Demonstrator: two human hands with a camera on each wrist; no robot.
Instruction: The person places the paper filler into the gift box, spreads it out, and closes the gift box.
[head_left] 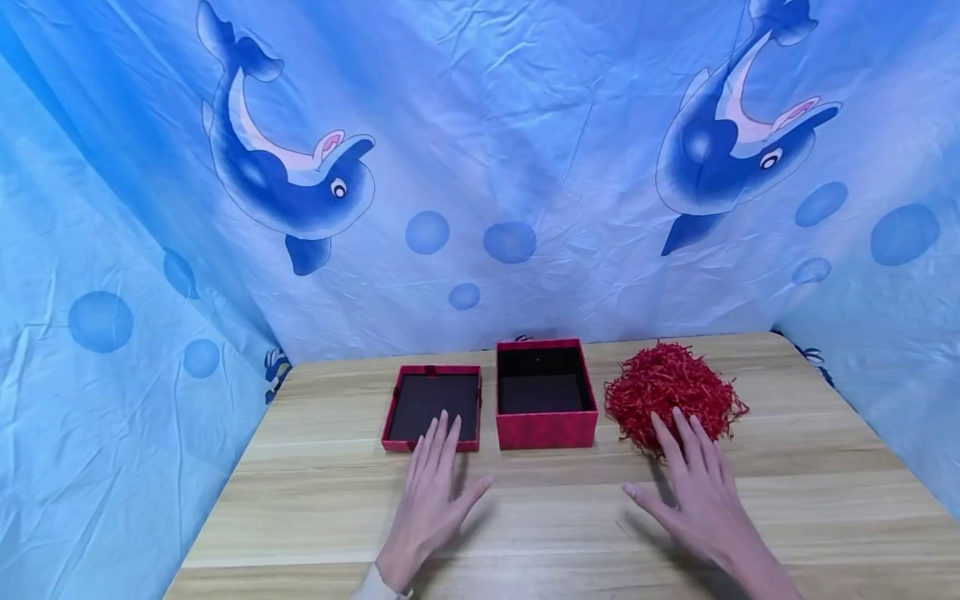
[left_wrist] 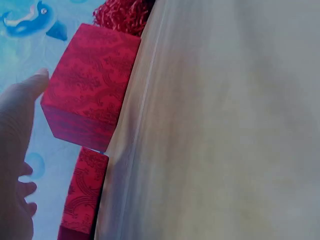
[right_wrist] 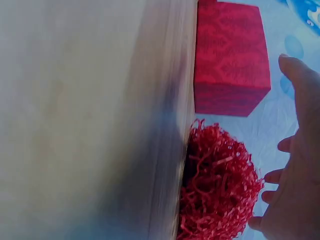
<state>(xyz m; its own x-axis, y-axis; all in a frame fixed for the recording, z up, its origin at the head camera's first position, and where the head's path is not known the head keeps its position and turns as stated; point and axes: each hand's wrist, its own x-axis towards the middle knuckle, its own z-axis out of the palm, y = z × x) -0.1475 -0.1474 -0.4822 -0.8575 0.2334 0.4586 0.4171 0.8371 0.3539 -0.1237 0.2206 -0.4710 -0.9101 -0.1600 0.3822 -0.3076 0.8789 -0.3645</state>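
Note:
A red box with a black inside (head_left: 547,430) stands mid-table with its top uncovered; its patterned side (left_wrist: 92,70) shows in the left wrist view. Left of it lies a shallow red lid (head_left: 435,408), dark inside facing up. On the right is a heap of red shredded paper (head_left: 667,387), also low in the right wrist view (right_wrist: 220,185). My left hand (head_left: 431,492), fingers straight and spread, hovers just in front of the lid. My right hand (head_left: 701,500) reaches toward the heap's front, fingers extended; whether it touches the shreds, I cannot tell. Neither hand holds anything.
The wooden table (head_left: 315,483) has its back edge against a blue cloth backdrop (head_left: 570,167) printed with dolphins and bubbles. More of this cloth hangs on the left and right sides. Both hands cast shadows on the wood.

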